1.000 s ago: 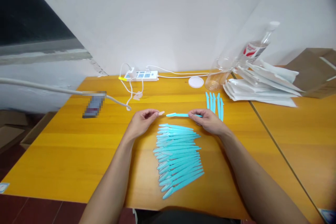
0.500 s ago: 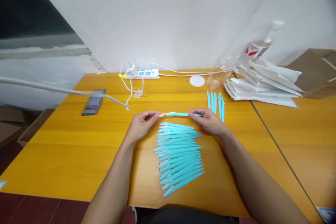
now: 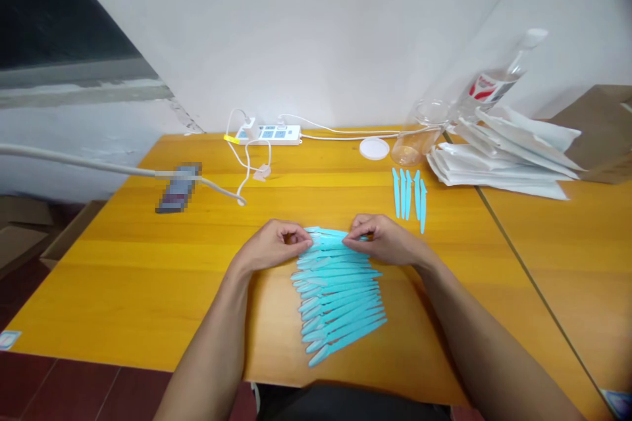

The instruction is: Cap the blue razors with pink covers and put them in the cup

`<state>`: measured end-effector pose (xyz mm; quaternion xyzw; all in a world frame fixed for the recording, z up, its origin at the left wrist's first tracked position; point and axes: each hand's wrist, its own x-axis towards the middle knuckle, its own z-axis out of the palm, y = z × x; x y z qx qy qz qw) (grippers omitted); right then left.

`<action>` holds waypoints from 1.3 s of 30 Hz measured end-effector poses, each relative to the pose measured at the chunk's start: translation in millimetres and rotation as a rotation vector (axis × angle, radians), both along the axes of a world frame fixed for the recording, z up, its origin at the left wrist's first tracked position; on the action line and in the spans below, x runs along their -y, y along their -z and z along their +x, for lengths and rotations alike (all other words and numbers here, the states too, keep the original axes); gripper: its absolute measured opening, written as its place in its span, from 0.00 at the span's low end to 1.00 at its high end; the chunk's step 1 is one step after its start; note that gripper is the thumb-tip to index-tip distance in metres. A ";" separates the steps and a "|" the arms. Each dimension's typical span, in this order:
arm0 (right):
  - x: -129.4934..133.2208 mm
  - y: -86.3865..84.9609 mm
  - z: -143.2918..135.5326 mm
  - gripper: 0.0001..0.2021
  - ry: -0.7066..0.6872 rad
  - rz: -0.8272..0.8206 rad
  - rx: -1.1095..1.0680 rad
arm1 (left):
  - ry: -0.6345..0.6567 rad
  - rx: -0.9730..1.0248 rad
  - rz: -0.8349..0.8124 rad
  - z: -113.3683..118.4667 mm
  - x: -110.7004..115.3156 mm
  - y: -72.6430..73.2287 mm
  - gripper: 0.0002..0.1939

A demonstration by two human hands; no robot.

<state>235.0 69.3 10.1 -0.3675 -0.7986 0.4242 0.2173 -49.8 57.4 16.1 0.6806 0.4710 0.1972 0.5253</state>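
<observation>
At far end of stack [image 3: 340,289]: left hand [image 3: 271,248], right hand [image 3: 388,240] both pinch top razor [image 3: 328,233] on bench [image 3: 123,263].

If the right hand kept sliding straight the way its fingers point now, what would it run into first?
The right hand points leftward along the far end of the row of blue razors, pinching the top razor. Going straight on, it would probably meet the left hand, whose fingertips sit at that razor's other end.
</observation>
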 end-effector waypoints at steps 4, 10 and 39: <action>-0.9 -3.3 10.4 0.16 0.149 0.036 0.191 | -0.071 -0.039 0.114 -5.1 -2.6 0.8 0.17; -21.1 8.3 41.7 0.20 0.945 0.194 0.734 | -0.427 -0.129 0.306 -31.3 -25.9 14.2 0.21; -26.3 13.9 15.3 0.17 0.638 0.177 0.636 | -0.284 -0.684 0.750 -85.8 -89.2 29.0 0.19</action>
